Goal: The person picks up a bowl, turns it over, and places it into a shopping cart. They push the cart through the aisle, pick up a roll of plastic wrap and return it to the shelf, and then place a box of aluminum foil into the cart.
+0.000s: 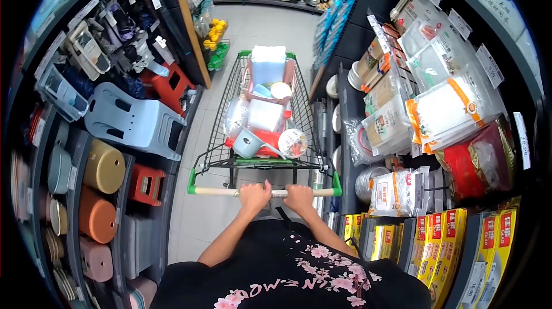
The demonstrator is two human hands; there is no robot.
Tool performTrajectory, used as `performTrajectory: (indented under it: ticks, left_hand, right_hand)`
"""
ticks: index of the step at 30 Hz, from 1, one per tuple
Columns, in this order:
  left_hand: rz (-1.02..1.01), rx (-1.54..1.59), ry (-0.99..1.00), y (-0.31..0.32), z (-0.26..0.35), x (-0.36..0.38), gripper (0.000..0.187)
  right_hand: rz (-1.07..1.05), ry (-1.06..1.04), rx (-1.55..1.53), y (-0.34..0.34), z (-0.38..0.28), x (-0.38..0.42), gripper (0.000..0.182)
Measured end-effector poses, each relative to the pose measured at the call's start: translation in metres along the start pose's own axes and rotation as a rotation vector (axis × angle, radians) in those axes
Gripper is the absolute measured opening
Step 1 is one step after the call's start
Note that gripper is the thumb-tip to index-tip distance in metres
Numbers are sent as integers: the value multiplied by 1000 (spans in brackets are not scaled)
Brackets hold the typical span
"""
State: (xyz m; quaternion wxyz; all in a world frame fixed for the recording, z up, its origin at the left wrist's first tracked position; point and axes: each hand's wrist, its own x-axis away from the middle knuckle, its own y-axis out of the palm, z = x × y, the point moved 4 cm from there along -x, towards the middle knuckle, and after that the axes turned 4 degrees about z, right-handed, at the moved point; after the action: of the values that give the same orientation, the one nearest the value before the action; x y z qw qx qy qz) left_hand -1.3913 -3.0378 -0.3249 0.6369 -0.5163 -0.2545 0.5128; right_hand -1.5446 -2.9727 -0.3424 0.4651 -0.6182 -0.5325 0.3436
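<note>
My left hand [255,196] is closed around the handle of a shopping cart, left of the middle. Beside it, my right hand [299,198] grips the same pale bar with green ends. The wire shopping cart [217,128] stands in front of me in the aisle. In it lie a light blue dipper [247,143], a round clear-topped tub [292,143], a white box-like item [265,115] and something red underneath. Farther forward, a pink bin [278,100] holds a white and pale blue stack [268,63] and smaller pieces.
Shelves line both sides closely. On the left are a light blue plastic stool [135,116], red stools [146,184] and round bins [105,165]. Packaged disposables [451,105] and yellow boxes [440,251] fill the right. Tiled floor [276,27] runs ahead toward a cross shelf [270,3].
</note>
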Motion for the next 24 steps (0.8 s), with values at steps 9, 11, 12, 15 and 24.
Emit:
performTrajectory:
  ticks: [9,11,12,15,24]
  left_hand:
    - [37,52,34,-9,-7,18,47]
    - [51,60,36,-9,-5,18,47]
    - [28,14,50,-9,-3,17,48]
    - [-6,-22,60,-9,1,15,51]
    - [6,11,73,-15,18,19,52]
  right_hand:
    - [10,8,-42,2,-16,24,14]
    - [36,9,-46,1,-14,27,13]
    - [60,7,-58,-2,-14,26,13]
    - [61,25,-66,-7,-13,28,14]
    - [135,39,-87,-12,-9,46,13]
